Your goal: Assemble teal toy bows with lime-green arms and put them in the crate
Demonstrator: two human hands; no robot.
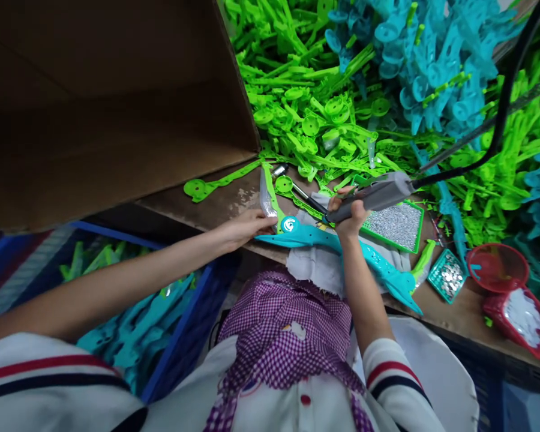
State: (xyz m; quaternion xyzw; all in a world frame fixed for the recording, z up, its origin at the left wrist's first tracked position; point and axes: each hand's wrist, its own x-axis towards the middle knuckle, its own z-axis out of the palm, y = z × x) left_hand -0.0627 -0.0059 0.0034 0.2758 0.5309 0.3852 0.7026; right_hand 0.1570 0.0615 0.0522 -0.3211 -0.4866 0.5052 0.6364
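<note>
A turquoise plastic toy bow (317,236) with green limbs at its ends lies across the front of the workbench. My left hand (247,228) closes its fingers on the bow's left end, where a green limb (270,195) joins a round white swirl mark. A grey electric screwdriver (373,197) is gripped in my right hand (351,219), pointing down and left at the bow. Its tip is hidden near the turquoise body. Beneath the bow is a grey cloth (315,267).
Green parts (306,96) and turquoise parts (436,60) are heaped behind. A cardboard box (117,120) stands at left, above a blue crate (180,342). A green tray of screws (420,231), a teal basket (436,270), and red containers (499,246) sit at right. The screwdriver cable (499,132) hangs overhead.
</note>
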